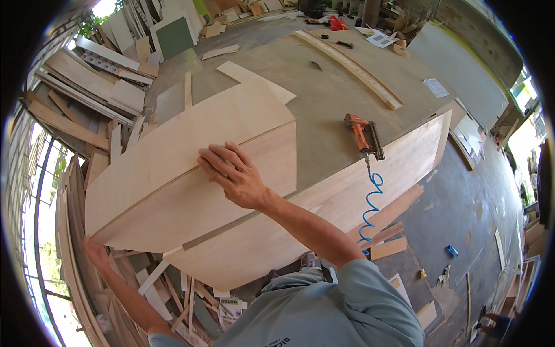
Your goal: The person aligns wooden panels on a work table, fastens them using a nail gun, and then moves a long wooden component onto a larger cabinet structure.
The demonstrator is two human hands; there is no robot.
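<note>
Shirt (312, 312) nearest; our right hand (231, 176) lies loose atop box (179, 202); left hand (96, 253) at one end, closure unclear; likely stiff; hold ends.

Dark capitals were printed on the front of the blue-grey shirt (324, 306), cut off at the lower edge. Bold capitals were borne by a white-and-green printed sheet (229, 310) among the offcuts (153, 277). On a white paper sheet (436, 88), fine print could not be read.
</note>
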